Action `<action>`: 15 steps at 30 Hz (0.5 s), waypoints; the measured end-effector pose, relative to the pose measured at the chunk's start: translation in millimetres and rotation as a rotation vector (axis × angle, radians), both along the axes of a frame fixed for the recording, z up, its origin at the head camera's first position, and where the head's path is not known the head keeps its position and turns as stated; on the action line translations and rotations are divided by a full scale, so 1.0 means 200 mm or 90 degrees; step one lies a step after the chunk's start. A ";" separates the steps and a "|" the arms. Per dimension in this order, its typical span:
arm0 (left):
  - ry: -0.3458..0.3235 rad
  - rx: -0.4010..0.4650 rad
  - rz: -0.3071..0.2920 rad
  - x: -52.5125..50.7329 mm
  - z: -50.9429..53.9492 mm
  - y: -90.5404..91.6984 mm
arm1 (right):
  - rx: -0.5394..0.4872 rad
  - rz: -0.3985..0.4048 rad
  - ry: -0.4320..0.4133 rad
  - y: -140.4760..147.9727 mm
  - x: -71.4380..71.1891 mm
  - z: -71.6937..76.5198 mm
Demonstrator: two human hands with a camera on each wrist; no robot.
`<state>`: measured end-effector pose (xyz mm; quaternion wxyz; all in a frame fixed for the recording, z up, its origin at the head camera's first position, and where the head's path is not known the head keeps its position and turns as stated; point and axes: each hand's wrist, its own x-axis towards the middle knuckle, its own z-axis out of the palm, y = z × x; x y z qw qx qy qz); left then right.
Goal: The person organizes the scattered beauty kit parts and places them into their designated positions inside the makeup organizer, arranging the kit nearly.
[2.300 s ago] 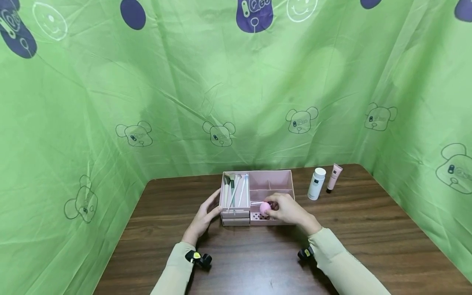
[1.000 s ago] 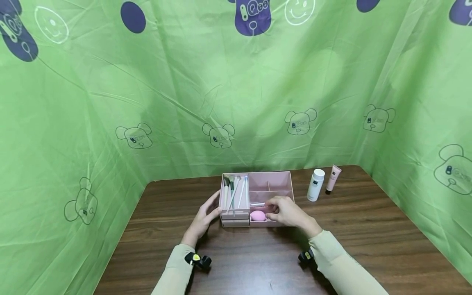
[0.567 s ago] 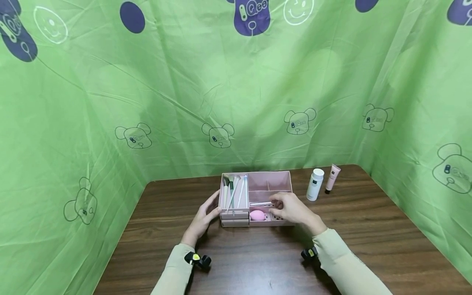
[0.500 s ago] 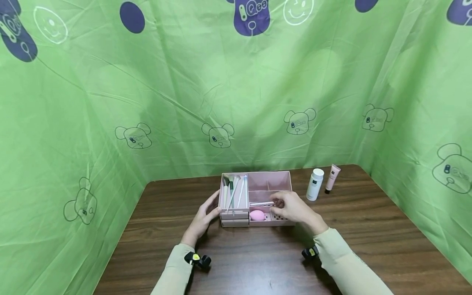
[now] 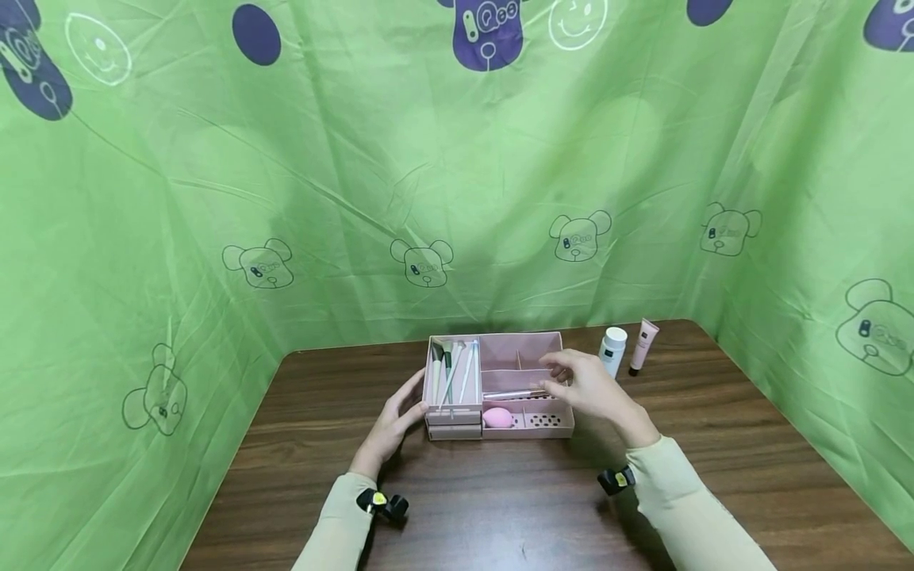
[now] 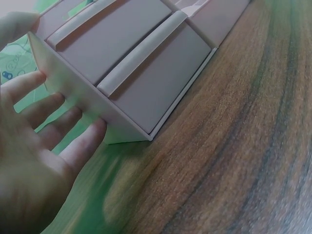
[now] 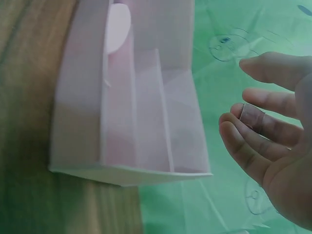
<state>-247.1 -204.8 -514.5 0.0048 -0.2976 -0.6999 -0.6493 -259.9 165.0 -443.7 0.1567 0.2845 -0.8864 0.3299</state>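
A pink cosmetics organizer (image 5: 500, 361) stands on the wooden table. My left hand (image 5: 389, 420) steadies its left side; in the left wrist view the fingers lie almost straight against the side wall, thumb at the upper edge. An egg-shaped pink makeup sponge (image 5: 497, 417) lies in the front compartment, and a slim pink-silver stick (image 5: 512, 394) in the one behind. Makeup brushes (image 5: 450, 377) fill the top left tray. My right hand (image 5: 596, 388) hovers at the organizer's right edge, fingers loosely spread and holding nothing; in the right wrist view a band (image 7: 252, 117) circles one finger.
A white bottle (image 5: 612, 354) with a white cap stands right of the organizer, partly behind my right hand. Beside it is a pink tube (image 5: 644, 347) with a black cap. Two drawer fronts (image 6: 161, 73) show below the brush tray. Green cloth (image 5: 500, 198) hangs around the table.
My right hand carried the sponge into the front compartment, let go of it, then drew away to the right and up. My left hand has stayed at the organizer's side.
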 end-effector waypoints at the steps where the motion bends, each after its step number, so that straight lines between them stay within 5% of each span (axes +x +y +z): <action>1: 0.001 0.000 0.000 0.00 0.00 0.00 | 0.002 -0.009 0.003 0.01 0.00 0.01; 15: -0.014 -0.003 -0.001 0.00 0.00 0.00 | -0.046 -0.108 0.076 0.19 -0.06 0.11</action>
